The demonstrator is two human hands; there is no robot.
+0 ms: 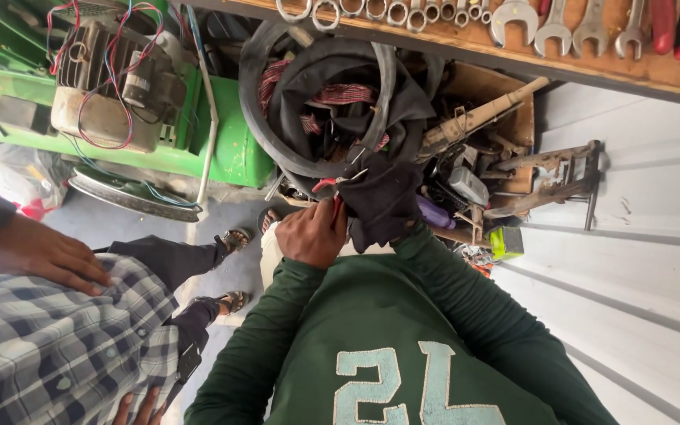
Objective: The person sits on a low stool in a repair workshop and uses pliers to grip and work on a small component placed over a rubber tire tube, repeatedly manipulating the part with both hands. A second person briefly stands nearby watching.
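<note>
Here, the left hand (pixel 313 234) is gripping red-handled pliers (pixel 332 197) against a black rubber tube (pixel 332 86); the right hand is hiding behind black cloth (pixel 381 203), grip unclear. Wrenches (pixel 560 27) are hanging above, a green machine (pixel 230 149) is standing left, and a bystander's hand (pixel 45 253) is resting nearby.

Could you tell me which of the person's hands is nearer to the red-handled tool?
Left. The left hand grips the red-handled tool itself. The right hand cannot be seen; its green sleeve runs up behind the dark cloth beside it.
</note>
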